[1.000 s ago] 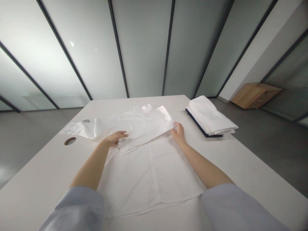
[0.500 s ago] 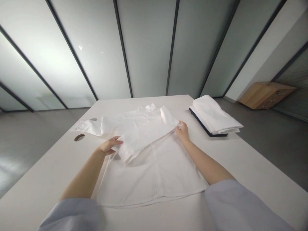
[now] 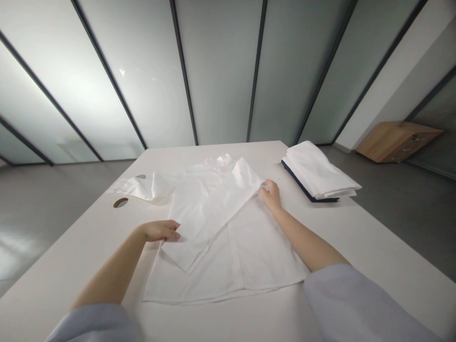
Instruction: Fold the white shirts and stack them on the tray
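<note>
A white shirt (image 3: 249,251) lies flat on the desk (image 3: 356,247), its bottom close to the near edge. The left hand (image 3: 156,231) rests at the shirt's left side, fingers (image 3: 174,234) close together on the cloth; I cannot tell if they pinch it or just lie on it. The right hand (image 3: 272,197) is farther back, fingers closed on the fold at the shoulder. One sleeve (image 3: 206,213) is folded slantwise across the front. If either hand tugs, that sleeve could slide and bunch up. The other sleeve (image 3: 137,187) pokes toward the left edge by a round hole (image 3: 120,203) and could catch there. A pile of folded clothes (image 3: 320,173) sits near the far right corner.
</note>
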Demonstrator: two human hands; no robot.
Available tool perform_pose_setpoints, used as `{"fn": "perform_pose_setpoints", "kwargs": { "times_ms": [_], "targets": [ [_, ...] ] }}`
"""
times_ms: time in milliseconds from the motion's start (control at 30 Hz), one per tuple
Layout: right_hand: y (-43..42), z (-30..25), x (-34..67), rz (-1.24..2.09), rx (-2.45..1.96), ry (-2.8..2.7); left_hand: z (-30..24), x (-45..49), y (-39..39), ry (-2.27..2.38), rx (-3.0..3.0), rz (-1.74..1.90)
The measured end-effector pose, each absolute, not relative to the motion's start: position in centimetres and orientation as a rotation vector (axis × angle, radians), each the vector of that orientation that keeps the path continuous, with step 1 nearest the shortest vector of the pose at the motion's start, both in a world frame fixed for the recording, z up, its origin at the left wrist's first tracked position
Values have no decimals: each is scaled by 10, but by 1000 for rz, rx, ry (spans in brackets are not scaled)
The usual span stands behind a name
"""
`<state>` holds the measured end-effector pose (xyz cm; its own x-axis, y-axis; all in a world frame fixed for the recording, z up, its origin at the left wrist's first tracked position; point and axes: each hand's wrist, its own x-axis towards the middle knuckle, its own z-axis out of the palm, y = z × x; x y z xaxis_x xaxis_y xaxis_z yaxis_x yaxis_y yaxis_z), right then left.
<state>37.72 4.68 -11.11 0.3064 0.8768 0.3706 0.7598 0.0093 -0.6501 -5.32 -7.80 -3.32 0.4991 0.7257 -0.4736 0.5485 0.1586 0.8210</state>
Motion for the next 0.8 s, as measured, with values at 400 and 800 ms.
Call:
{"fn": "perform_pose_setpoints", "kwargs": {
  "times_ms": [400,800],
  "targets": [
    [45,-91,382,-171,-1861,-2024,-72,-7,9,1844,2410,291],
    [27,-84,391,-45,-1928,-2343,-72,12,3,1799,2448,58]
  ]
}}
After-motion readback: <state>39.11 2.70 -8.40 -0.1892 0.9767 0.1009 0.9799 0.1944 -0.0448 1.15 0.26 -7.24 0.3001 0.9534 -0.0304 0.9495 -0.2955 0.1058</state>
